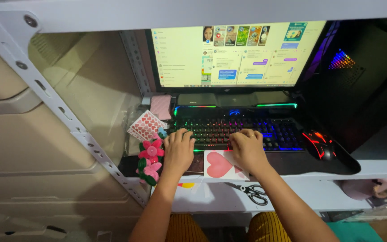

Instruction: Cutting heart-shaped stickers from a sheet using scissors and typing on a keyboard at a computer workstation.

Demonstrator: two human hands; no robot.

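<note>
both hands (178,150) (247,149) rest, seemingly typing, on the lit keyboard (238,130).

I see the keyboard (238,130) is black, and its keys glow in rainbow bands: red, orange, green, then blue and purple. The mouse (320,144) is black with red light lines. The card (222,165) is white with a big red heart. The sticker sheet (146,126) is white with rows of small red hearts. The two flowers (151,161) are pink with green leaves. The scissors (252,193) have black handles. The monitor (234,54) shows a pale yellow-white screen with blue and purple bubbles. The shelf frame (59,107) is light grey.
</note>
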